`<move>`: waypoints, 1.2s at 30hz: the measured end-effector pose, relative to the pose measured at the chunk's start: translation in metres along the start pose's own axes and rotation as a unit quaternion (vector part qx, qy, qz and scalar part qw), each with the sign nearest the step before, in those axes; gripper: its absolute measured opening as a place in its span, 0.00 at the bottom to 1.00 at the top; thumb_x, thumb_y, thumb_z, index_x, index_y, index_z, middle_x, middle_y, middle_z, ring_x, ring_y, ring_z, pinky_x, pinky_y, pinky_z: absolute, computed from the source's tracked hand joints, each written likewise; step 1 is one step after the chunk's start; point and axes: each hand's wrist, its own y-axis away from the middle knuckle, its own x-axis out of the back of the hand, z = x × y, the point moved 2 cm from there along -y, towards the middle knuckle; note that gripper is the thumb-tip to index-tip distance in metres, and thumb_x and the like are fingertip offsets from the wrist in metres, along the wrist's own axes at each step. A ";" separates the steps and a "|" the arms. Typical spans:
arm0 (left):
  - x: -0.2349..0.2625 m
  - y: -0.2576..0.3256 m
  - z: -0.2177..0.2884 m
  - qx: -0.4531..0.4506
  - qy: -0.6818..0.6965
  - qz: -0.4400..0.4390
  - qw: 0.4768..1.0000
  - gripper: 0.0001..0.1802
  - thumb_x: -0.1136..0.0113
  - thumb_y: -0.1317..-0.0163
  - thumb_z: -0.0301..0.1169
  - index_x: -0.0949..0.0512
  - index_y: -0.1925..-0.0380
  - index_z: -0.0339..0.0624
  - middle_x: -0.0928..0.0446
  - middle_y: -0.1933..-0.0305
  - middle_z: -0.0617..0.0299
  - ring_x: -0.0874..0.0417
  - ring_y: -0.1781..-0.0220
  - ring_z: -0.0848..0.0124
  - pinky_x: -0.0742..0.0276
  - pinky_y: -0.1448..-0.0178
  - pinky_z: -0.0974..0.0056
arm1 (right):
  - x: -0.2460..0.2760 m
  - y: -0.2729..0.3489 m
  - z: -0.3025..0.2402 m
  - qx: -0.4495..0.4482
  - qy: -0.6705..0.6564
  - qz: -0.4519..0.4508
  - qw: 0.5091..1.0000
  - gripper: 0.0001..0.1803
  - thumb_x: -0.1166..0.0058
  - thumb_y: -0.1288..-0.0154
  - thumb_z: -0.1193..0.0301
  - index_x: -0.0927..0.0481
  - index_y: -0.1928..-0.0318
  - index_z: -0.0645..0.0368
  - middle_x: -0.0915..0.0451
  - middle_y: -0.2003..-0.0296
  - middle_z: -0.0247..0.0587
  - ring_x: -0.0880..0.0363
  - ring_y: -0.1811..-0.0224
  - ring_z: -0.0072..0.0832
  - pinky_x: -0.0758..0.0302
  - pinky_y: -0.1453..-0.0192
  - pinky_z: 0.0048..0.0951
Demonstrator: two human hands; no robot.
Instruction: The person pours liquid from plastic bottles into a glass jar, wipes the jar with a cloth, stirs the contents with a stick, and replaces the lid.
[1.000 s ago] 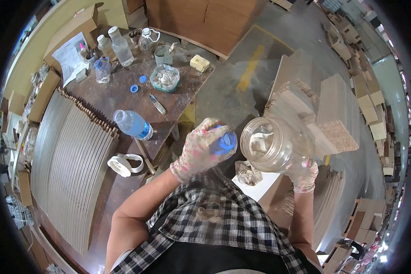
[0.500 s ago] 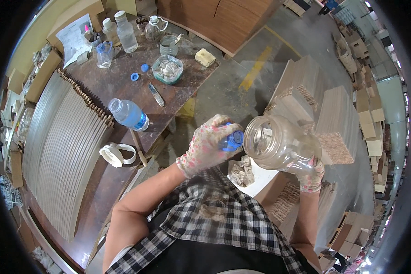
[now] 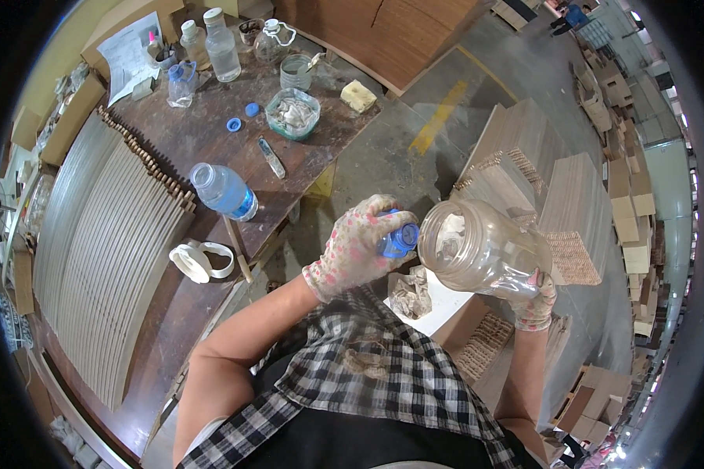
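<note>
My left hand (image 3: 355, 248), in a white glove with pink print, is closed round a small blue plastic piece (image 3: 399, 241) that looks like a bottle cap and neck; the palm hides the rest. Beside it, my right hand (image 3: 536, 303), gloved the same way, supports a large clear jar (image 3: 489, 242) from below. The jar lies tilted on its side, its wide mouth facing left and close to the blue piece. Through its mouth a whitish patch shows; I cannot tell whether it is inside or behind.
On the dark table (image 3: 180, 141) stand a blue-labelled bottle (image 3: 225, 191), a tub of wet whitish material (image 3: 292, 114), a tape roll (image 3: 199, 261), a knife (image 3: 272, 158) and a yellow sponge (image 3: 358, 96). Stacked curved strips (image 3: 109, 258) fill its left. Stacked boards (image 3: 575, 211) rise at right.
The jar has turned slightly, and a whitish patch shows more plainly through its mouth. Both hands keep nearly the same place and grip. The view has shifted a little.
</note>
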 end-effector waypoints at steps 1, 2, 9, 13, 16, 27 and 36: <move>-0.001 0.000 -0.001 0.000 0.001 0.000 1.000 0.30 0.22 0.57 0.36 0.19 0.51 0.41 0.24 0.47 0.48 0.19 0.46 0.51 0.22 0.45 0.56 | -0.025 0.004 -0.001 0.001 0.012 0.003 1.000 0.12 0.33 0.49 0.69 0.25 0.70 0.56 0.22 0.63 0.34 0.23 0.60 0.30 0.23 0.48 0.38; -0.001 0.001 -0.002 0.001 0.001 0.000 1.000 0.30 0.22 0.57 0.36 0.19 0.51 0.41 0.24 0.47 0.48 0.19 0.46 0.52 0.22 0.45 0.56 | -0.050 0.007 -0.002 0.002 0.024 0.007 1.000 0.10 0.33 0.50 0.72 0.24 0.76 0.54 0.21 0.67 0.32 0.23 0.63 0.28 0.23 0.49 0.37; -0.004 0.000 -0.001 0.000 -0.002 0.000 1.000 0.29 0.22 0.57 0.36 0.19 0.52 0.42 0.24 0.47 0.49 0.18 0.48 0.52 0.21 0.47 0.56 | -0.045 0.007 -0.008 0.017 0.028 -0.051 0.998 0.10 0.32 0.52 0.73 0.17 0.66 0.57 0.17 0.55 0.38 0.18 0.53 0.31 0.21 0.44 0.40; -0.004 0.000 0.002 -0.013 -0.006 0.009 1.000 0.28 0.23 0.56 0.35 0.19 0.53 0.43 0.24 0.48 0.50 0.18 0.49 0.52 0.20 0.48 0.55 | -0.016 0.002 -0.007 0.042 0.082 -0.046 0.995 0.39 0.31 0.51 0.62 0.30 0.39 0.62 0.24 0.42 0.45 0.22 0.44 0.42 0.21 0.41 0.46; -0.005 0.001 0.000 -0.017 -0.007 0.011 1.000 0.28 0.23 0.56 0.35 0.19 0.53 0.44 0.24 0.49 0.51 0.18 0.50 0.52 0.20 0.49 0.55 | -0.051 0.009 -0.012 0.040 0.110 -0.032 0.993 0.45 0.30 0.52 0.60 0.33 0.34 0.64 0.25 0.41 0.47 0.23 0.42 0.44 0.21 0.40 0.48; -0.009 0.003 0.002 -0.011 0.005 0.001 1.000 0.27 0.23 0.56 0.36 0.19 0.54 0.45 0.24 0.50 0.53 0.19 0.49 0.54 0.21 0.49 0.56 | -0.038 0.010 -0.013 0.054 0.077 -0.003 0.996 0.22 0.35 0.44 0.71 0.22 0.49 0.64 0.21 0.55 0.37 0.22 0.56 0.25 0.22 0.46 0.28; -0.014 0.001 0.001 -0.008 0.012 -0.005 1.000 0.27 0.23 0.57 0.36 0.19 0.54 0.45 0.24 0.50 0.54 0.19 0.49 0.55 0.21 0.48 0.56 | -0.050 0.012 -0.016 0.053 0.101 0.042 0.993 0.18 0.31 0.49 0.67 0.20 0.58 0.61 0.20 0.64 0.33 0.21 0.65 0.26 0.20 0.54 0.33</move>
